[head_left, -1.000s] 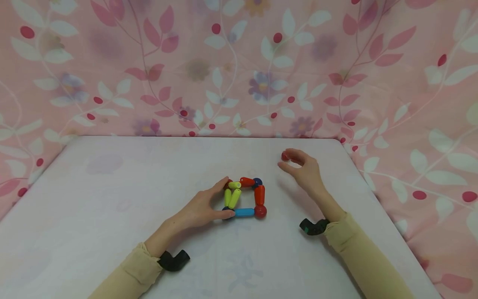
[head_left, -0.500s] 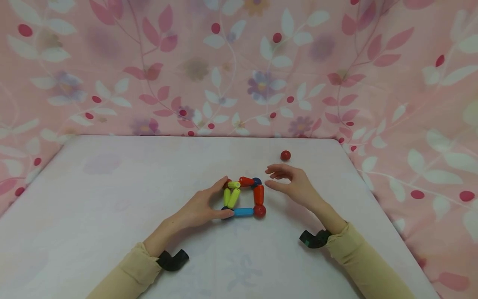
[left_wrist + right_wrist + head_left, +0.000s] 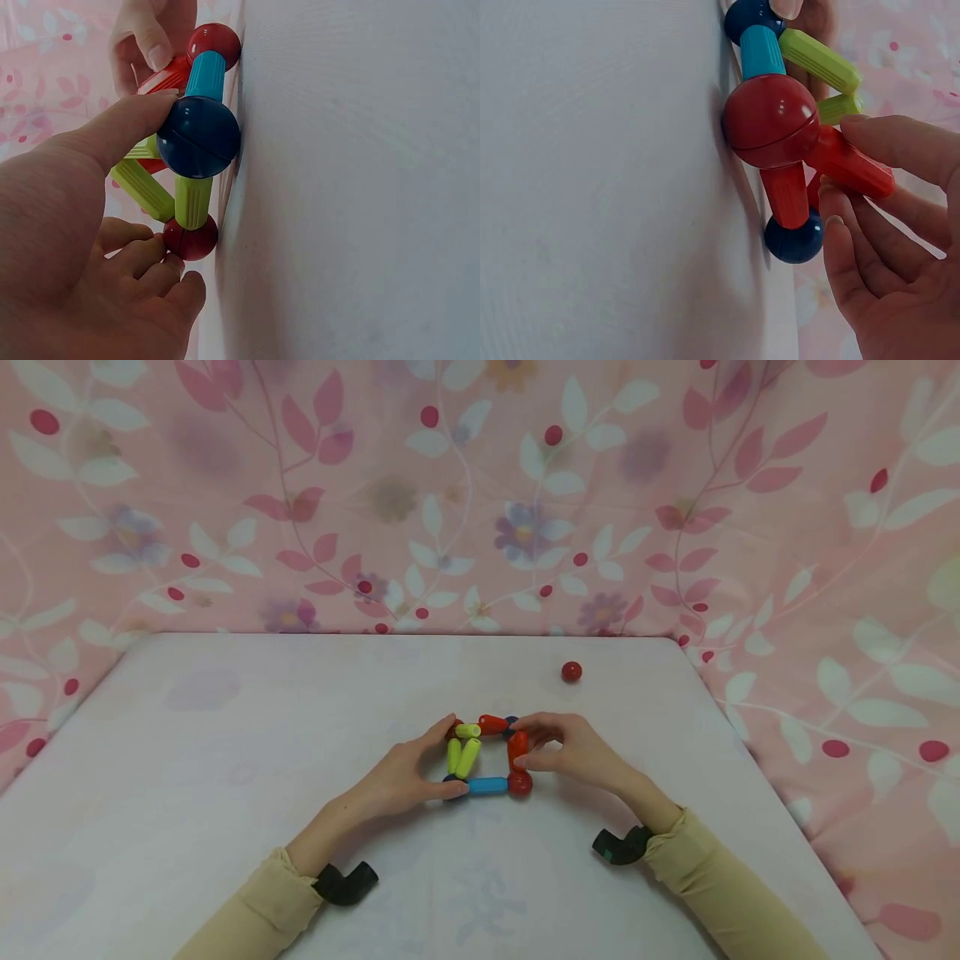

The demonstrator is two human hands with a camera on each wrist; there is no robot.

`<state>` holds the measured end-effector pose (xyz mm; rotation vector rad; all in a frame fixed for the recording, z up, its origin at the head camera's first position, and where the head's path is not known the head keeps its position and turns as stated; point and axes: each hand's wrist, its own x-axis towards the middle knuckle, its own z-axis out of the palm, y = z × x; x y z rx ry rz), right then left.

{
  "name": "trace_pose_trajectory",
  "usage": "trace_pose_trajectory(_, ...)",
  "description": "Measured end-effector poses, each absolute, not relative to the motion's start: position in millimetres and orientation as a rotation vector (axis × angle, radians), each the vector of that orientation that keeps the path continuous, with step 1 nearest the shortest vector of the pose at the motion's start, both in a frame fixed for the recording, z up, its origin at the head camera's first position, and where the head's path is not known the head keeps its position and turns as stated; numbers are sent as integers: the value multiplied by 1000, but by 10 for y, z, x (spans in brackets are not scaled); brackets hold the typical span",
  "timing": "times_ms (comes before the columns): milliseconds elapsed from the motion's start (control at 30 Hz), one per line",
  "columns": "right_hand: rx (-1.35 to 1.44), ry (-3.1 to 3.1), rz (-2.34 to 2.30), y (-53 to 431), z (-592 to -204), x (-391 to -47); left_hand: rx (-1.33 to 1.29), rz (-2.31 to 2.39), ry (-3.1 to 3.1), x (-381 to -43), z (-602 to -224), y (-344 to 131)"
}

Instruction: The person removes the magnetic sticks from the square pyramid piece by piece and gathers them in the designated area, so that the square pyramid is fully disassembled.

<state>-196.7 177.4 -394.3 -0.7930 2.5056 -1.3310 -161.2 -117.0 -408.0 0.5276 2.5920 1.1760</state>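
Observation:
A four-cornered toy frame of building balls and rods lies on the table. My left hand [image 3: 408, 777] holds its left side, thumb on the near dark blue ball [image 3: 199, 137] and fingers at the far red ball [image 3: 190, 238]. Two yellow-green rods [image 3: 468, 758] rise slanting from that side. A blue rod [image 3: 487, 786] runs along the near edge to a large red ball [image 3: 771, 120]. With thumb and fingers my right hand [image 3: 573, 747] pinches a raised red rod [image 3: 851, 161] that slants up from this ball. Another red rod [image 3: 786, 196] links it to the far dark blue ball [image 3: 793, 236].
A loose red ball [image 3: 572, 672] lies farther back on the white table [image 3: 225, 793], behind my right hand. A pink floral curtain [image 3: 375, 502] hangs behind the table and along its right side. A black curved piece [image 3: 622, 845] is strapped at each wrist.
My right hand let go of the loose red ball at the back and came forward and left to the frame, where it now grips a red rod. My left hand stayed in place.

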Motion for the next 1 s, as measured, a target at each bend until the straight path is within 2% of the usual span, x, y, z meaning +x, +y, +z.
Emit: trace_pose_trajectory(1000, -774, 2362, -1218, 1899, -3980, -2047, 529, 1172, 2591, -1601, -4077, -1167)
